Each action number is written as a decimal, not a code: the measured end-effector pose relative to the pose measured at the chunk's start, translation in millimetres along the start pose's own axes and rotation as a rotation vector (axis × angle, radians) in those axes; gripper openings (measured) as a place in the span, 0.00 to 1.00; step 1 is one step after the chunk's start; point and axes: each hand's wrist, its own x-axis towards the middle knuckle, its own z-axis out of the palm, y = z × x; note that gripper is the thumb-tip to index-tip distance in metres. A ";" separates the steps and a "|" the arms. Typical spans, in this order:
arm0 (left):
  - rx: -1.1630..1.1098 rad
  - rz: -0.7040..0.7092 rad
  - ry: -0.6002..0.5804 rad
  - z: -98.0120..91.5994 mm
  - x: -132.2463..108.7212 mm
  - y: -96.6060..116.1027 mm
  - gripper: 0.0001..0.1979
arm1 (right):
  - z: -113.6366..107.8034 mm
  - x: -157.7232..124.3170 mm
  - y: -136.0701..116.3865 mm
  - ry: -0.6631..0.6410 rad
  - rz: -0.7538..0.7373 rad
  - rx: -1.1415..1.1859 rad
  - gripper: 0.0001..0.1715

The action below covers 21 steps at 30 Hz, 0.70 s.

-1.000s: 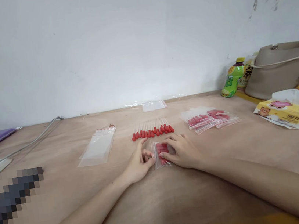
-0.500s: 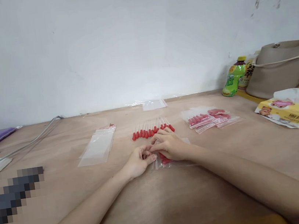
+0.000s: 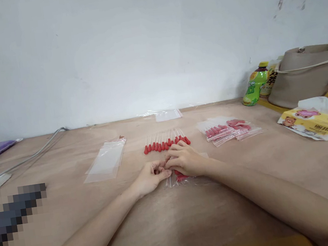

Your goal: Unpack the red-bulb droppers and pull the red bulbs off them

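A clear zip bag (image 3: 187,180) with red-bulbed droppers in it lies flat on the table, partly covered by my hands. My left hand (image 3: 153,176) pinches the bag's left end between thumb and fingers. Over the bag rests my right hand (image 3: 184,160), its thumb and fingertips closed on the same end and meeting the left fingertips. Just beyond the hands is a row of glass droppers (image 3: 166,144) with red rubber bulbs facing me. The bag's pinched edge is mostly hidden by fingers.
Flat unfilled bags (image 3: 106,160) are stacked at left; filled bags (image 3: 221,130) overlap at right. Another bag (image 3: 169,115) lies by the wall. Farther right are a tissue pack (image 3: 316,120), a green bottle (image 3: 255,85) and a grey-beige handbag (image 3: 307,76). A cable (image 3: 42,150) crosses the left side.
Both hands stay at the same end of the bag, with only slight finger movement. The whole view has shifted a little.
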 end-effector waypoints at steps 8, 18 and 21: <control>0.034 -0.012 -0.091 -7.0 -0.7 -0.7 0.18 | 3.5 -3.5 1.3 0.007 0.017 0.022 0.08; 0.182 0.068 -0.053 -4.6 0.2 1.4 0.15 | 4.3 -6.5 -0.2 0.141 0.025 -0.002 0.11; 0.191 0.060 -0.032 -5.2 2.0 -1.5 0.16 | 4.1 -6.1 -1.5 0.140 0.030 -0.011 0.11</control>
